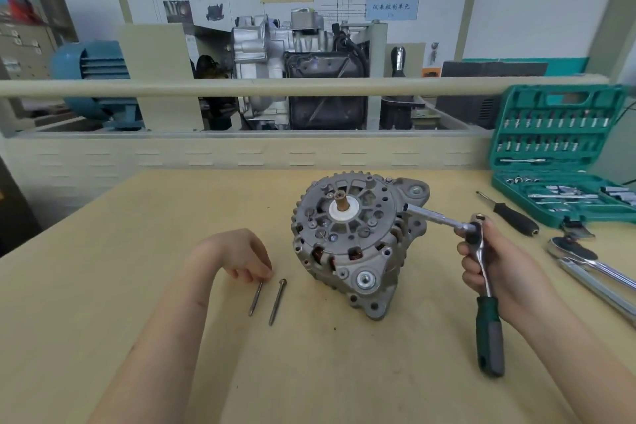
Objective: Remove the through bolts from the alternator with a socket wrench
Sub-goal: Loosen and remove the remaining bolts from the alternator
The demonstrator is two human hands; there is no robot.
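The grey alternator stands tilted on the wooden bench, its rear face with the copper shaft stub turned up toward me. My right hand grips the socket wrench just below its ratchet head; the extension bar runs left to the alternator's right edge, and the green and grey handle hangs down toward me. Two long bolts lie side by side on the bench left of the alternator: one bolt has its head under the fingertips of my left hand, the other bolt lies free.
A green socket set case stands open at the back right of the bench. A black-handled screwdriver lies in front of it. Large chrome wrenches lie at the right edge. A beige rail and engine display stand behind the bench.
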